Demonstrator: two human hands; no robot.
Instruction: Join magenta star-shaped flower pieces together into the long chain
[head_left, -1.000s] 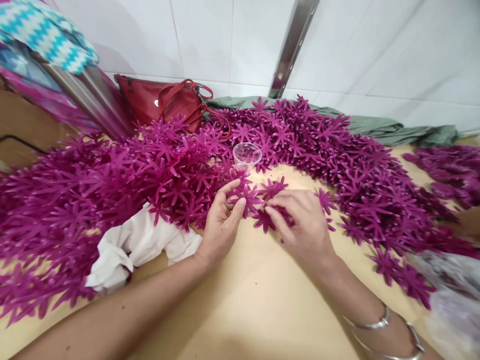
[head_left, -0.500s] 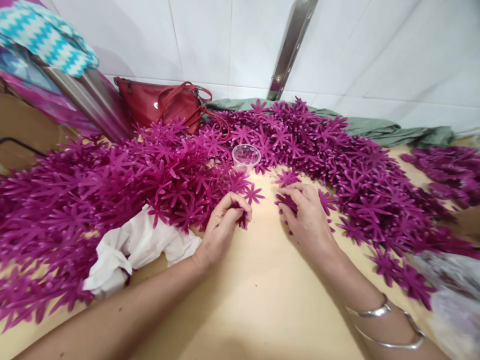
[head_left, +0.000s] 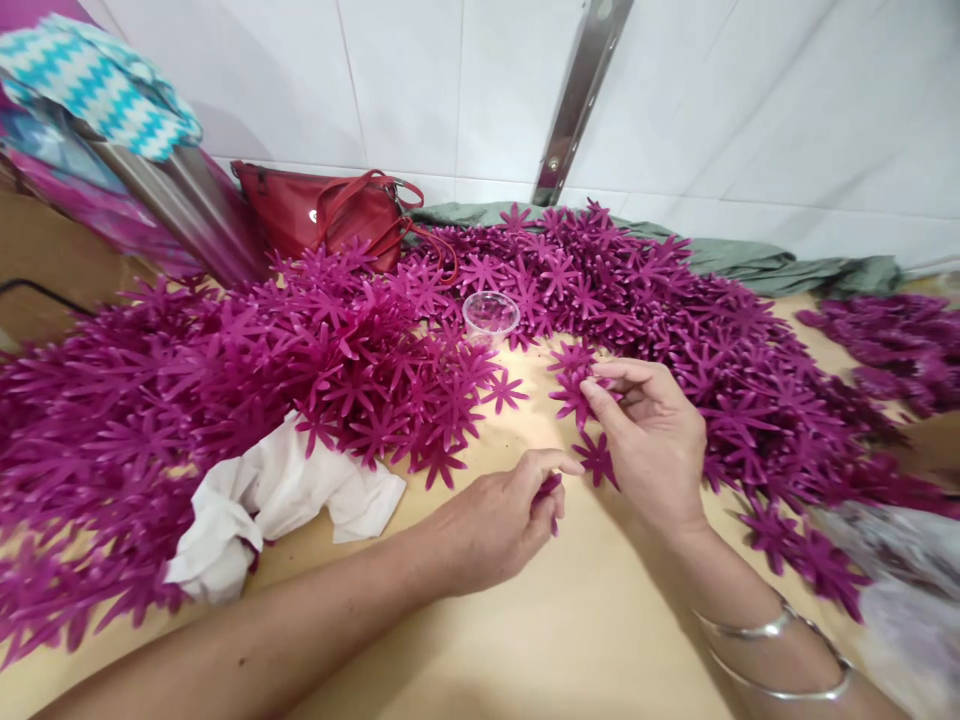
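My left hand [head_left: 517, 515] is curled just above the table, its forefinger pointing right. Purple petal tips poke out between its bent fingers, so it is closed on a purple flower piece that is mostly hidden. My right hand [head_left: 649, 430] pinches a purple star-shaped flower piece [head_left: 571, 398] between thumb and forefinger. Another loose flower piece [head_left: 598, 460] lies on the table below that pinch, beside the right thumb. A single flower piece [head_left: 505, 391] lies further left, at the edge of the left heap. A clear plastic cup [head_left: 491, 318] stands behind, between the heaps.
Big heaps of purple flower pieces lie on the left [head_left: 247, 360] and right [head_left: 720, 340] of the table [head_left: 525, 640]. A crumpled white tissue [head_left: 292, 480] sits by my left forearm. A red handbag [head_left: 322, 210] rests against the wall. Clear plastic bags [head_left: 900, 590] lie at the right edge.
My left hand has moved right and nearer to me, still curled around its purple piece. My right hand has shifted right and lifted slightly, now pinching a flower piece by its edge.
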